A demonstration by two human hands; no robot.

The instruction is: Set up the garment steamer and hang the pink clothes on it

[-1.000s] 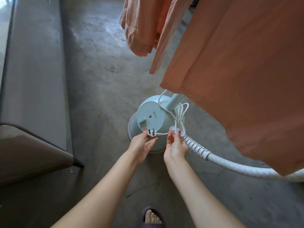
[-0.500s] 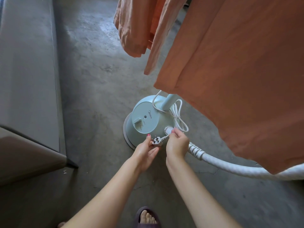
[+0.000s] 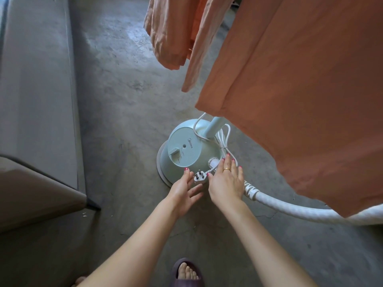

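Low centre of the frame, both hands, left (image 3: 186, 188) and right (image 3: 227, 184), are released beside the plug (image 3: 199, 176), so I judge the steamer's cord (image 3: 224, 139) is being freed, and next the plug needs grasping.

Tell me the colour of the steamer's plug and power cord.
White: both the plug and its cord, clearest in the head view.

Grey concrete floor (image 3: 116, 104) (cracked), grey sofa (image 3: 35, 100) at left; daylight

Garment (image 3: 300, 100) overhead (hose (image 3: 290, 206) rightward)
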